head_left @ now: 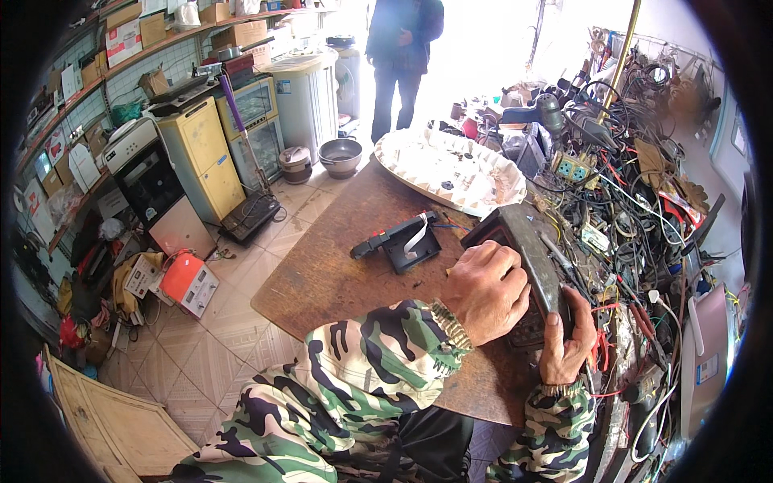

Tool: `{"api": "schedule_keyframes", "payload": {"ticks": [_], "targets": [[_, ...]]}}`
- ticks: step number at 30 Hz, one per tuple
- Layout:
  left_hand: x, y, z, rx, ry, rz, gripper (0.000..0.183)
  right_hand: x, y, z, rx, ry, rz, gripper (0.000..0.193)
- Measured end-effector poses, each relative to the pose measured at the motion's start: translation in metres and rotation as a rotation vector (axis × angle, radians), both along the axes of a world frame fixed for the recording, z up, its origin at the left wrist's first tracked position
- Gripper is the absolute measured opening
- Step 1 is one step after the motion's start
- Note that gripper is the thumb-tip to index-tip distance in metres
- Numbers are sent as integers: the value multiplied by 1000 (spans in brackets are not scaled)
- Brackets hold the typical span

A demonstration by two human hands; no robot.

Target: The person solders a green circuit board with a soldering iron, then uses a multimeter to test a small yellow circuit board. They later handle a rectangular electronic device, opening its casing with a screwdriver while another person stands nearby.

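Observation:
A dark, worn box-shaped casing (533,249) stands tilted on the brown tabletop (322,278), its open side partly hidden by my hands. My right hand (568,334) grips its near right end, thumb on one side and fingers round the other. Against the casing's left side, my left hand (487,290) is closed with bent fingers. What it holds, if anything, is hidden behind the knuckles. Left of that hand lies a black plastic part (407,245) with a white ribbon cable (416,233) and a red piece at one end. Thin coloured wires run between this part and the casing.
Beyond the casing sits a large white scalloped tray (451,171) with small bits in it. Tangled cables and parts (612,217) crowd the right side. A person (398,64) stands at the bright doorway. Appliances (201,157) line the left wall; an orange-faced device (189,283) rests below them.

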State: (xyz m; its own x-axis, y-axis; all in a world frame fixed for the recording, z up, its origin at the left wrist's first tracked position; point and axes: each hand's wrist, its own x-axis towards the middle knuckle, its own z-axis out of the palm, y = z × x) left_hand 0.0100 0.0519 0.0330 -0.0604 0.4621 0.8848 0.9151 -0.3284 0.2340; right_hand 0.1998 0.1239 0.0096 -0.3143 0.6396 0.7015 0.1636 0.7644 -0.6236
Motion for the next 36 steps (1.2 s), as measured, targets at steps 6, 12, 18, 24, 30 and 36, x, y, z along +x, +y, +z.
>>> {"api": "schedule_keyframes", "payload": {"ticks": [6, 12, 18, 24, 30, 36], "targets": [[0, -1, 1, -5, 0, 6, 14, 0, -2, 2, -6, 0, 3, 53], [1, -1, 1, -6, -3, 13, 14, 1, 0, 0, 2, -6, 5, 54], [0, -1, 1, -3, -3, 13, 13, 1, -2, 1, -5, -15, -8, 54], [1, -1, 1, -5, -7, 12, 13, 1, -2, 1, 3, -21, -8, 54], [1, -1, 1, 0, -6, 12, 13, 1, -2, 2, 4, -33, -8, 53], [0, -1, 1, 4, -4, 9, 14, 1, -1, 2, 17, -32, -4, 53]]}}
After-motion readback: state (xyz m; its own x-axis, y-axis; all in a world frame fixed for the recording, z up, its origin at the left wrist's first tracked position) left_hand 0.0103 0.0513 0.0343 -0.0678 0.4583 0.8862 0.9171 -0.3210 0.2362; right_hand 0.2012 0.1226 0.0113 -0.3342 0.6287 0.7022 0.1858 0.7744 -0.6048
